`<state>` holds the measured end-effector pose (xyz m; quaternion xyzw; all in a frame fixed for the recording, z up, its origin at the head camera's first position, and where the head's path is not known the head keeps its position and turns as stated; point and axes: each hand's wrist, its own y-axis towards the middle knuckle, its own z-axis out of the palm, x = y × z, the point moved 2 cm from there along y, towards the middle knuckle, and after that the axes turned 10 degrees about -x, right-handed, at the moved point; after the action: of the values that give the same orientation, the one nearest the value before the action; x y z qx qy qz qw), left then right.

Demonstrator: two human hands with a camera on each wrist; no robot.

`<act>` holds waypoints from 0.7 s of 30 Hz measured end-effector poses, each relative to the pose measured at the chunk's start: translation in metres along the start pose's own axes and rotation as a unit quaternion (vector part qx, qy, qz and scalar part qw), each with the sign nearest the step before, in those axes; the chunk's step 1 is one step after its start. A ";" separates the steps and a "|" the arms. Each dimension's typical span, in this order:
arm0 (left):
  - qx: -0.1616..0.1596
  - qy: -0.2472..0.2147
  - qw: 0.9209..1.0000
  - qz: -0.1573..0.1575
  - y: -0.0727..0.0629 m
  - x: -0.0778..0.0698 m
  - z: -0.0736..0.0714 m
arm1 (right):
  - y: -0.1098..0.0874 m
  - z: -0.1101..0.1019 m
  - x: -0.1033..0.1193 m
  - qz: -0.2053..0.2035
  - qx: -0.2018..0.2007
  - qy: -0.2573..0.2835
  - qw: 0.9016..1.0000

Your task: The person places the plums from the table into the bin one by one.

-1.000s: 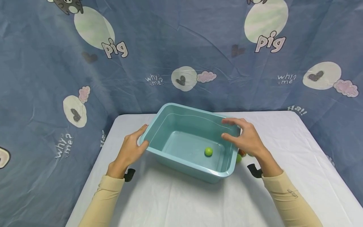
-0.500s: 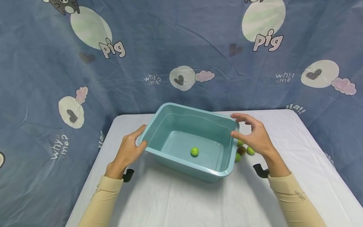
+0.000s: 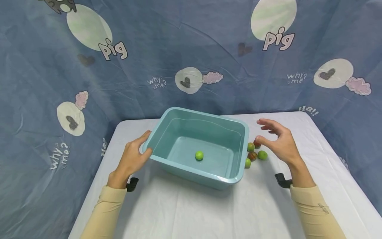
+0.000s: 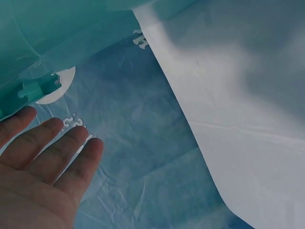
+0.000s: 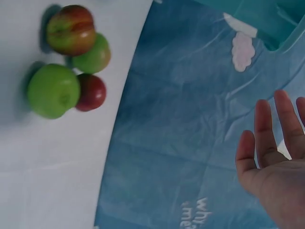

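Note:
A pale teal plastic tub (image 3: pixel 194 170) stands on the white table, with a small round green apple (image 3: pixel 199 155) on its floor. At the tub's left rim rests my left hand (image 3: pixel 130 157), thumb tip over the front-left corner and fingers along the outer side. Those fingers look straight and spread in the left wrist view. My right hand (image 3: pixel 280 141) hovers right of the tub, fingers loosely bent, holding nothing. Below and left of it several small apples lie together: a green apple (image 5: pixel 53 91), a red-green apple (image 5: pixel 71 30) and a red apple (image 5: pixel 91 92) among them.
The white table (image 3: pixel 191 215) runs back to a blue printed cloth (image 3: pixel 143 43) hung behind and at the sides. The cluster of apples sits right beside the tub's right wall, partly hidden by its rim.
My right hand has moved from over the tub's right rim out to the right, uncovering more apples. The green apple in the tub has rolled left. My left hand stays at the rim.

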<state>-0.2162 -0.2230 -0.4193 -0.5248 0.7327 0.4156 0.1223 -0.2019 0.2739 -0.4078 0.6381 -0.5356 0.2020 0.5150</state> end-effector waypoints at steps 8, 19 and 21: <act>-0.002 0.006 1.000 -0.002 -0.001 -0.001 -0.002 | -0.007 -0.005 -0.015 0.027 -0.007 -0.016 0.999; -0.004 0.006 1.000 0.003 -0.002 -0.003 -0.004 | -0.017 -0.005 -0.042 0.067 0.004 -0.079 0.995; -0.004 0.006 1.000 0.004 -0.002 -0.003 -0.004 | -0.019 -0.005 -0.046 0.083 0.008 -0.085 0.993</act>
<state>-0.2126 -0.2243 -0.4157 -0.5249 0.7339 0.4159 0.1140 -0.1995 0.2978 -0.4510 0.6109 -0.6267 0.1930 0.4436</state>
